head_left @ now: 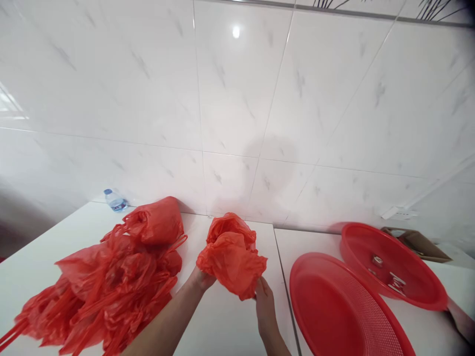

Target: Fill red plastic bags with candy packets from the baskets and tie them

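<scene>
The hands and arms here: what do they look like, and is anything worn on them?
The left hand and right hand are ungloved. Both visible forearms are slim and sleeveless, without watch or bracelet. Fingers are mostly hidden, so rings can't be judged.

A glossy white wall of large marble-look tiles (237,99), flecked with grey veins and crossed by thin joints, rises behind two flat-topped white tables. The left white table (218,326) and the right white table (306,240) stand side by side, a narrow dark seam (284,277) between them. A slim grey strip (345,12) crosses the wall's upper right, with black spiky line patterns (323,3) above. A round white light reflection (236,32) gleams high up; a soft grey shadow (272,158) falls lower. At right, slanting white trunking (438,183) meets a white box-shaped fitting (399,213).
</scene>
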`<state>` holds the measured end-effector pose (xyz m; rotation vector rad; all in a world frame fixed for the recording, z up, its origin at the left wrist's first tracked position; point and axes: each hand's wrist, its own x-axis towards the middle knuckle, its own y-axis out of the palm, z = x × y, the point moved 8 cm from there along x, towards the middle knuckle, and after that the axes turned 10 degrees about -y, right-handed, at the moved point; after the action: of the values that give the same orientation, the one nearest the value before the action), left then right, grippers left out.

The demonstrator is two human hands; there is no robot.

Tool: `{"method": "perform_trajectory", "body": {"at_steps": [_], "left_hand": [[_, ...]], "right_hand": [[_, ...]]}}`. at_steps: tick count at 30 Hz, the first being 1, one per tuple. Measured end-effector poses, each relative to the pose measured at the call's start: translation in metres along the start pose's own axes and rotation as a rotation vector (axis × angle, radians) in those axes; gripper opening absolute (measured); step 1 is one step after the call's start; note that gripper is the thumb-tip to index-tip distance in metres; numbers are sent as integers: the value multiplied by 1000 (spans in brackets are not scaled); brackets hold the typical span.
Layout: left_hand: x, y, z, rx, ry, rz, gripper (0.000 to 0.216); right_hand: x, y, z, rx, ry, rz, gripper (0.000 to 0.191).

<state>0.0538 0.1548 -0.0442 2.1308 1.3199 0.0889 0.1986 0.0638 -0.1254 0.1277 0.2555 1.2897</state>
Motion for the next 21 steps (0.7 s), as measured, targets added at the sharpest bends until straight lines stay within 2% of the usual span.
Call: {"method": "perform_trajectory", "body": {"at_steps": [2,4,6,8,11,13,17,21], "left_hand": [[-3,2,19,2,-62,8,25],[-8,6,41,54,-128,39,26],[-15,9,62,167,-177,89,26],[-23,6,72,404,-158,99,18],[-34,-10,61,852,10,7,12],[-40,-22,48,1040,109,-56,14],[-47,-42,36,1237,150,-146,20],[-51,-44,36,1206,142,-240,22]], "right_hand": [[-22,2,-8,208,172,45,70],[-39,6,-9,370,242,119,79],[-46,-1,-5,403,195,116,68],[-46,-21,-4,393,135,29,50],[-46,-65,-4,384,60,-194,31],[-49,-92,0,368,13,-310,25],[-62,-116,14,390,-33,-353,18],[-78,-116,25,410,1,-323,15]]}}
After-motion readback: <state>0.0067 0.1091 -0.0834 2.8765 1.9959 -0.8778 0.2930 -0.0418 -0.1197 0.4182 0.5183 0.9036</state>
